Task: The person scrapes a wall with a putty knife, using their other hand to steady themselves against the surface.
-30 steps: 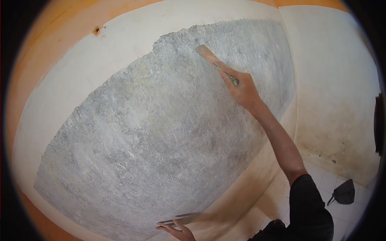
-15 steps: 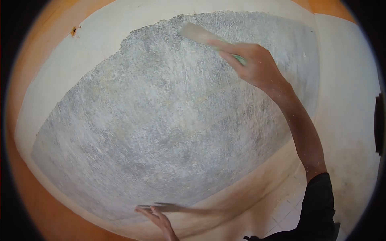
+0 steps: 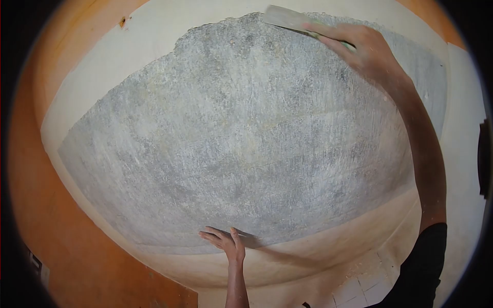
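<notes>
My right hand (image 3: 362,49) is closed round the pale green handle of a wide scraper (image 3: 287,19). The scraper's flat blade lies at the top edge of a large rough grey patch (image 3: 236,133) on the wall, where it meets the smooth white coating (image 3: 123,51). Low on the same patch, my left hand (image 3: 226,242) is spread with its fingers apart, close to or against the wall, and holds nothing. Its shadow falls to the right.
Orange wall (image 3: 97,241) borders the white band at the left and bottom. Pale tiles (image 3: 359,292) show at the lower right, below a beige stained strip (image 3: 318,256). A dark object (image 3: 484,159) stands at the right edge. A small hole (image 3: 122,22) marks the upper left wall.
The view has shifted. My right hand and the scraper are higher and further right, with the blade now at the patch's upper edge. My left hand appears higher and further right, its fingers more spread.
</notes>
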A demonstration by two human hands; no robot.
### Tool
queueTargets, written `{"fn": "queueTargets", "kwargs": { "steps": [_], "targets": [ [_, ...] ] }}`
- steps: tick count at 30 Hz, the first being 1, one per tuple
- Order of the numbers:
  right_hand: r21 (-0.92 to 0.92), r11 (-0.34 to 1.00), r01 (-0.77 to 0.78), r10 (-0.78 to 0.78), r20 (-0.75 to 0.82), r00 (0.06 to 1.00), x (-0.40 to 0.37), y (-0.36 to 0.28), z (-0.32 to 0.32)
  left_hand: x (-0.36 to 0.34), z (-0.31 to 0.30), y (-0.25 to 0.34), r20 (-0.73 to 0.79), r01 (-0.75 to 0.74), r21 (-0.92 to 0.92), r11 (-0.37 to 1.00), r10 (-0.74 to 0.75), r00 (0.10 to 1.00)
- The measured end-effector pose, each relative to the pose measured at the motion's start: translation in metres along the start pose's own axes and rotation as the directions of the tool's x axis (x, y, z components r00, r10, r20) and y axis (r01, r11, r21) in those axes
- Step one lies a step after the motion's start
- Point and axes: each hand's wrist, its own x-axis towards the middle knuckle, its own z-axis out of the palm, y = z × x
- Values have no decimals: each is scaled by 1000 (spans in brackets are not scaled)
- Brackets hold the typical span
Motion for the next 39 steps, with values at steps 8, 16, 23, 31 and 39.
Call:
{"fn": "queueTargets", "kwargs": {
  "steps": [8,16,23,31,39],
  "targets": [
    [111,993,36,-67,296,953,103,-70,5,-1,-6,0,3,-19,22,1000,19,1000],
    [-25,960,-280,265,409,873,98,-170,14,-4,-29,5,47,-68,-14,998,69,997],
    [163,898,-409,339,337,878,93,-203,13,21,-88,-5,91,-111,-1,994,111,990],
    [46,778,-627,577,341,742,110,-256,12,61,-123,0,72,-229,-59,972,233,970],
    [111,724,-681,630,296,718,113,-277,27,121,-143,46,-83,-524,-23,852,521,850]
  ]
}}
